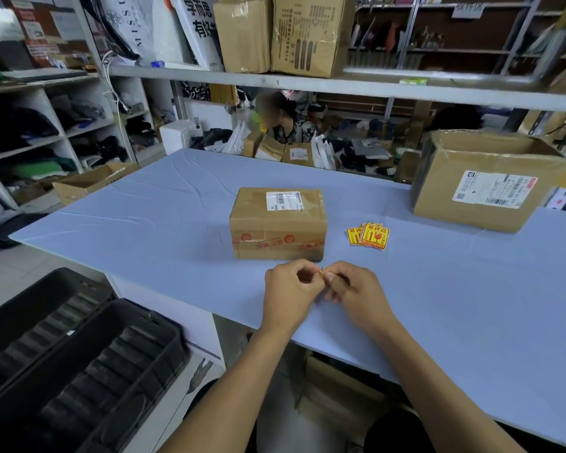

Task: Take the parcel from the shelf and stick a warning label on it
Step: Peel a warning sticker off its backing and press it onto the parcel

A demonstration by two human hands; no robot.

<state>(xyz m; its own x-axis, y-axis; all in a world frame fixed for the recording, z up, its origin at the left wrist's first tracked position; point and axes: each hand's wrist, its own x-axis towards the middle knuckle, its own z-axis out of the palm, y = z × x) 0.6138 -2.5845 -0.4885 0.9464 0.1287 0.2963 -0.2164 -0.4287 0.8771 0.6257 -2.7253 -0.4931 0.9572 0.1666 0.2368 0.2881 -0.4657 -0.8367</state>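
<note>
**Label pinched between both hands, parcel waiting on the table**

The parcel (278, 223) sits on the blue table (144, 207), just beyond the person's hands and well apart from the larger open carton (484, 181) at the far right. It is a small taped cardboard box with a white shipping slip on its top face; it looks stiff and light enough to steady with one hand, and the flat top or the near side should take a sticker well (the glossy tape bands on the front may hold adhesive less surely).

The left hand (288, 292) and right hand (356, 289) meet fingertip to fingertip just in front of the box, both closed on a small yellow warning label (322, 274). It is thin, limp and apt to curl or stick to skin, so it is best held by one corner or edge.

Little of that label shows: only a sliver between the fingers, so whether its backing is peeling cannot be told. A short fan of spare labels (369, 236) lies to the right of the parcel; their number is unclear. The parcel's far sides are hidden.
</note>
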